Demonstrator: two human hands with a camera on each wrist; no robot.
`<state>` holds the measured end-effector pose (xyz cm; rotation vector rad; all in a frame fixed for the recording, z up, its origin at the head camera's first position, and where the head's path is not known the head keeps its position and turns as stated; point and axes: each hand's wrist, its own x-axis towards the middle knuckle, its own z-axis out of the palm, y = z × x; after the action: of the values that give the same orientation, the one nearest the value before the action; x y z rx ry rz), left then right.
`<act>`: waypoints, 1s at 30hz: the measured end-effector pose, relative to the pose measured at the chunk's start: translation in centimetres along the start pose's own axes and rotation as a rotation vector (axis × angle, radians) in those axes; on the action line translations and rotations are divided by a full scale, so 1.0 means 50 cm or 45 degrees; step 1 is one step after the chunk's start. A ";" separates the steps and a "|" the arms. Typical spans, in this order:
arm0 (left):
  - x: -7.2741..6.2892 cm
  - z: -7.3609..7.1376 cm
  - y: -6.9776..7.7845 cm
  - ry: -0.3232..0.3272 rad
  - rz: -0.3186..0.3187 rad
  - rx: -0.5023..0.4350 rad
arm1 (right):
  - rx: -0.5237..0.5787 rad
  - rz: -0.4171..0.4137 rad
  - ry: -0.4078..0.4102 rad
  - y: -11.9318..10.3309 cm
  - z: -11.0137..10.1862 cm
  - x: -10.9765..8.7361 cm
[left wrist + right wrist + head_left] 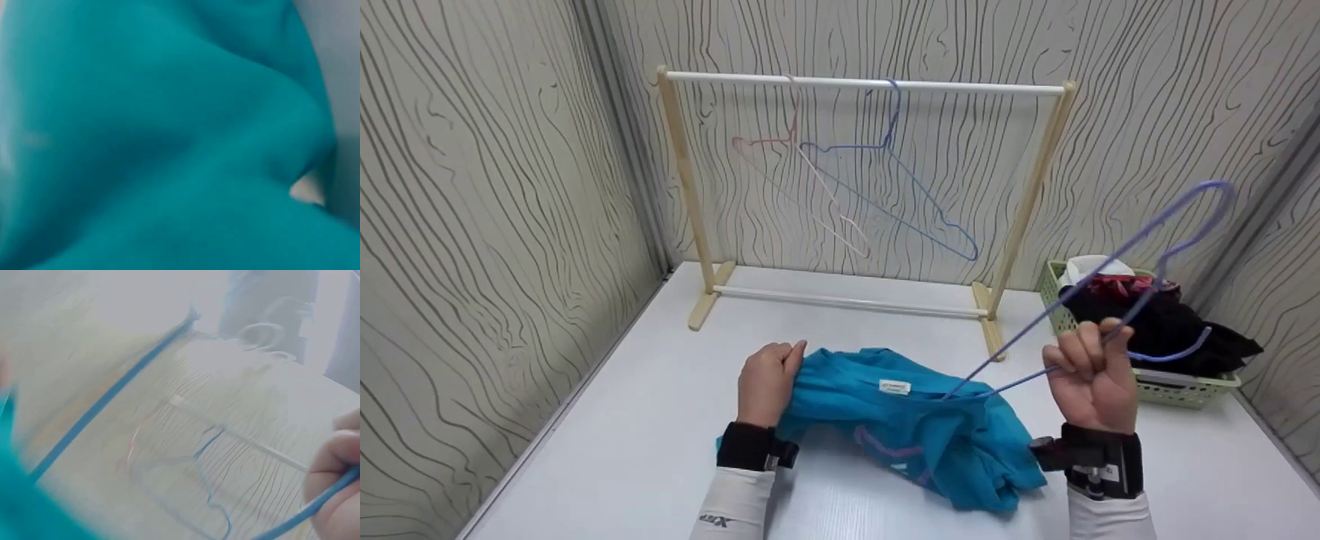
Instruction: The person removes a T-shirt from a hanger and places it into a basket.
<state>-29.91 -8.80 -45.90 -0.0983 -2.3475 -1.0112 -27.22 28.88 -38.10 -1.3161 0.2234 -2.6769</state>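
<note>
A crumpled teal shirt point(840, 386) with a white neck label point(895, 387) is held up over the white table, its lower part drooping toward the tabletop. My left hand point(767, 382) grips the shirt's left side, thumb on top. Bent fingers of my right hand point(1093, 375) hold a purple-blue hanger point(1226, 196) near its hook. One end of that hanger goes into the shirt's neck opening; the other sticks up to the right. Teal cloth point(169, 169) fills the left wrist view. In the right wrist view the fingers point(332, 467) curl round the hanger wire.
Behind the shirt stands a wooden rack with a white top bar point(840, 81). A pink hanger point(793, 112) and a blue hanger point(894, 120) hang from it. A green basket point(1177, 394) of dark, red and white clothes sits at the right, behind my right hand.
</note>
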 end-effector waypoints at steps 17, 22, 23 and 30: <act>0.002 -0.001 -0.015 -0.158 -0.105 -0.001 | 0.280 -0.032 0.147 -0.037 0.021 -0.009; 0.000 -0.002 -0.020 -0.188 -0.144 0.000 | 0.051 0.050 0.145 -0.044 0.032 -0.011; 0.000 -0.002 -0.021 -0.192 -0.152 0.000 | 0.002 0.062 0.144 -0.045 0.034 -0.011; -0.001 -0.004 -0.021 -0.172 -0.210 0.041 | -0.468 0.130 0.165 -0.041 0.051 -0.009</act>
<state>-30.10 -9.66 -46.50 0.0419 -2.5274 -1.0738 -25.07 30.82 -36.52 -1.1757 0.8084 -2.7221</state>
